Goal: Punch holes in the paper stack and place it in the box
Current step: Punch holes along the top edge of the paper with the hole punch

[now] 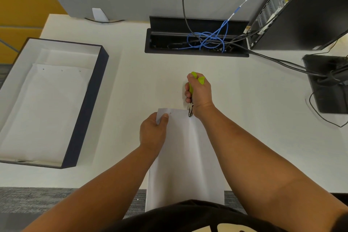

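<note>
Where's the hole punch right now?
The hole punch is near the middle of the head view, gripped in the right hand, its metal tip at the far edge of the paper held by the left hand.

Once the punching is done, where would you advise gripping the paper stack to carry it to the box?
Probably by its long side edges near the middle, one hand from each side. The paper stack hangs over the desk's near edge, so fingers can slip beneath; the box lies to the left.

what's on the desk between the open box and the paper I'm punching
Nothing: the head view shows bare white desk between the box and the paper stack.
</note>
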A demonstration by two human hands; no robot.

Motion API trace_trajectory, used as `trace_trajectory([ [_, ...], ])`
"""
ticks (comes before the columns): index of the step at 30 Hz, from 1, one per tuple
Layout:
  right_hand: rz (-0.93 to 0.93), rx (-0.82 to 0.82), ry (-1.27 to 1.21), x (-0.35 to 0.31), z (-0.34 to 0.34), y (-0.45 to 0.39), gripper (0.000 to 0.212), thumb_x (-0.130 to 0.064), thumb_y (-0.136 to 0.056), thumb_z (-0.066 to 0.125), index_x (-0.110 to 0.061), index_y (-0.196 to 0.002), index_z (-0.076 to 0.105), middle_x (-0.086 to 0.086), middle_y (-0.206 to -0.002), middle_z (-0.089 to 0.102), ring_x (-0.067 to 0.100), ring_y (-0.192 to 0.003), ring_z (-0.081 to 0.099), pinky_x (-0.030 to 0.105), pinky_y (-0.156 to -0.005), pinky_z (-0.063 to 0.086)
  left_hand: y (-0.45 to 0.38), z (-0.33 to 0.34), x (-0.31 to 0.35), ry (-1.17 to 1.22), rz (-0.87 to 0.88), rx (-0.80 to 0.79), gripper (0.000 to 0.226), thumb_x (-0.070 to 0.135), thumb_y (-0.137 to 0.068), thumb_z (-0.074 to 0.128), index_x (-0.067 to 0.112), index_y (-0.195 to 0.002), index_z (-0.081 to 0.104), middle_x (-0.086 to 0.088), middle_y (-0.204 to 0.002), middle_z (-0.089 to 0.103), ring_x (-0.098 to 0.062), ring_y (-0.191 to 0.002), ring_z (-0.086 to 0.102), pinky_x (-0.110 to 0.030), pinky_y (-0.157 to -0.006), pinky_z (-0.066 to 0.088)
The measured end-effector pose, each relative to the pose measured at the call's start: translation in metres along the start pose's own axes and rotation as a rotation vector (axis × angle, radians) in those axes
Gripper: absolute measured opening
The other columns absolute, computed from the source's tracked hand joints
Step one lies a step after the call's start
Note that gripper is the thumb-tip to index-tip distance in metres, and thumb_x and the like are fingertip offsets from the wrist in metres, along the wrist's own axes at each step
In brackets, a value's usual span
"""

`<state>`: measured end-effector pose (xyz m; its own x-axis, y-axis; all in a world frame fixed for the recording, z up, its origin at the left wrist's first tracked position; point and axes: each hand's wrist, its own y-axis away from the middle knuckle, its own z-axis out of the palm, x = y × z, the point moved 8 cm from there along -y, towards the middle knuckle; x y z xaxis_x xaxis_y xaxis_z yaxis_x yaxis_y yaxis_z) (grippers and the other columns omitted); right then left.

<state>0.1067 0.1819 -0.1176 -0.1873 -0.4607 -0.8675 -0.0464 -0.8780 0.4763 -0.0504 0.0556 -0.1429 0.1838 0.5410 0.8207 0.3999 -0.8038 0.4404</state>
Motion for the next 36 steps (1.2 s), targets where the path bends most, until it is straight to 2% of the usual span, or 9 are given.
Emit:
trace_trajectory([
  [11,-0.015,0.01,-0.002,0.0008,0.0006,0.001,0.011,-0.022,-0.095,0.054,-0.021,-0.085,0.056,0.003,-0.063,0.05,0.013,-0.045,0.038,0.022,-0.043,0.031,0.0017,-0.0016,-0.0008,0.022,-0.022,0.009,0.016,0.041,-0.092,0.057,0.031,-0.082,0.065,0.003,-0.084,0.071,-0.021,-0.081,0.068,-0.048,-0.08,0.058],
  [16,-0.014,0.006,0.002,0.0016,0.0013,0.0023,0.012,-0.022,-0.095,0.055,-0.019,-0.083,0.055,0.003,-0.06,0.05,0.013,-0.044,0.037,0.021,-0.042,0.029,0.003,-0.0019,-0.0006,0.024,-0.016,0.004,0.018,0.041,-0.092,0.056,0.027,-0.086,0.066,0.003,-0.084,0.071,-0.02,-0.081,0.068,-0.047,-0.081,0.058],
  [20,-0.011,0.019,-0.015,0.003,-0.0005,0.0028,0.012,-0.024,-0.094,0.057,-0.013,-0.088,0.056,0.001,-0.059,0.05,0.012,-0.042,0.038,0.021,-0.042,0.029,0.0039,-0.002,-0.0002,0.023,-0.012,0.005,0.017,0.041,-0.092,0.056,0.029,-0.086,0.066,0.002,-0.085,0.071,-0.02,-0.082,0.068,-0.047,-0.081,0.058],
  [28,-0.004,0.015,-0.039,0.0046,0.0007,0.0046,0.015,-0.022,-0.093,0.057,-0.018,-0.079,0.053,0.001,-0.06,0.05,0.013,-0.045,0.038,0.022,-0.043,0.029,0.0037,-0.0026,-0.0002,0.048,-0.007,0.001,0.015,0.041,-0.092,0.057,0.034,-0.081,0.065,0.004,-0.085,0.071,-0.019,-0.082,0.068,-0.045,-0.081,0.058],
  [36,0.0,0.004,-0.04,0.0033,0.0009,0.0049,0.014,-0.021,-0.094,0.056,-0.018,-0.08,0.052,0.001,-0.059,0.049,0.012,-0.043,0.037,0.021,-0.042,0.028,0.0033,-0.0023,-0.0005,0.046,-0.008,-0.005,0.018,0.041,-0.092,0.057,0.028,-0.085,0.067,0.001,-0.085,0.071,-0.021,-0.082,0.068,-0.047,-0.081,0.058],
])
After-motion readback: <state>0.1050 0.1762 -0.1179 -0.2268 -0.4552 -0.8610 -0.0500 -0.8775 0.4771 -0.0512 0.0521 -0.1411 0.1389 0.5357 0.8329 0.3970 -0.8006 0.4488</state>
